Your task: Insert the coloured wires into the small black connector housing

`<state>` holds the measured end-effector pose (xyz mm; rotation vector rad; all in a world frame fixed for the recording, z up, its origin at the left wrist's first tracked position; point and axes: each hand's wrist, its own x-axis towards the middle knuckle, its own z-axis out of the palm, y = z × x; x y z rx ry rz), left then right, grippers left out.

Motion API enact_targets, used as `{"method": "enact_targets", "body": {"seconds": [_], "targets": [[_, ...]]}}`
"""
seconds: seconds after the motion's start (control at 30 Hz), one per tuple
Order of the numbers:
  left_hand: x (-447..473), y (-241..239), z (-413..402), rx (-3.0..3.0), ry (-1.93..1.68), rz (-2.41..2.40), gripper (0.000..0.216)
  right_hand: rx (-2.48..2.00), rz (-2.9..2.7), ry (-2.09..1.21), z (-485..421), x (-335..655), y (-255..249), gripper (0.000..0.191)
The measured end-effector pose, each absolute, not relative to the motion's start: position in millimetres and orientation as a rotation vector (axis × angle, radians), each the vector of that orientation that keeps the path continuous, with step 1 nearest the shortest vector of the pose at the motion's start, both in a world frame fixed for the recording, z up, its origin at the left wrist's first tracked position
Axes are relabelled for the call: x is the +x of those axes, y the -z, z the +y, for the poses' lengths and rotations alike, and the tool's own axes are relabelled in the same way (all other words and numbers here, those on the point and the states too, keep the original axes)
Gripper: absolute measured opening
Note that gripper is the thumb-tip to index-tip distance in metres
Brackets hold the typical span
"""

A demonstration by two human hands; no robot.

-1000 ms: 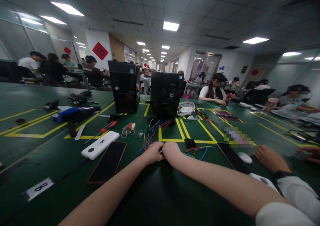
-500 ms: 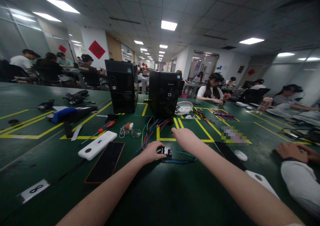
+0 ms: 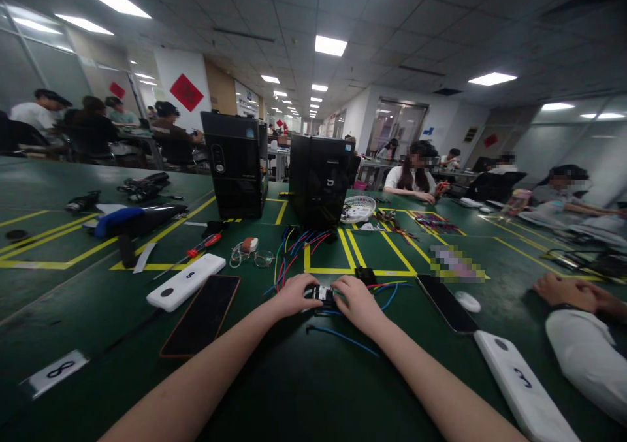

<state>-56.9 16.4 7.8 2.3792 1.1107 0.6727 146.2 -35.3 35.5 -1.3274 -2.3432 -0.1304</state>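
Note:
A small black connector block (image 3: 322, 293) with white parts lies on the green table (image 3: 304, 383) in front of me. My left hand (image 3: 292, 296) grips its left side, fingers curled. My right hand (image 3: 356, 300) presses against its right side, fingers bent over it. Blue, green and red wires (image 3: 392, 290) run out to the right of the block. One loose blue wire (image 3: 343, 337) lies just below my right hand. More coloured wires (image 3: 291, 252) spread out behind my hands.
A black phone (image 3: 202, 316) and a white power bank (image 3: 185, 282) lie to the left, beside glasses (image 3: 251, 256) and a red screwdriver (image 3: 200, 243). Two black computer towers (image 3: 238, 164) stand behind. Another phone (image 3: 445, 303) and white power bank (image 3: 524, 383) lie right, near a co-worker's hands (image 3: 571, 293).
My right hand reached forward over the wires half a second ago and has come back to the block. The camera has tilted slightly.

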Motion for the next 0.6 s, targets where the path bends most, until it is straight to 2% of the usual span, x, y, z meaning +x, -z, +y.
{"method": "enact_targets", "body": {"seconds": [0.33,0.6], "targets": [[-58,-13,16,2.400,-0.602,1.051,0.039,-1.240,-2.522,0.403,-26,145,-19,0.013],[-56,-20,12,2.397,-0.587,1.085,0.037,-1.262,-2.450,0.508,-28,143,-11,0.017]]}}
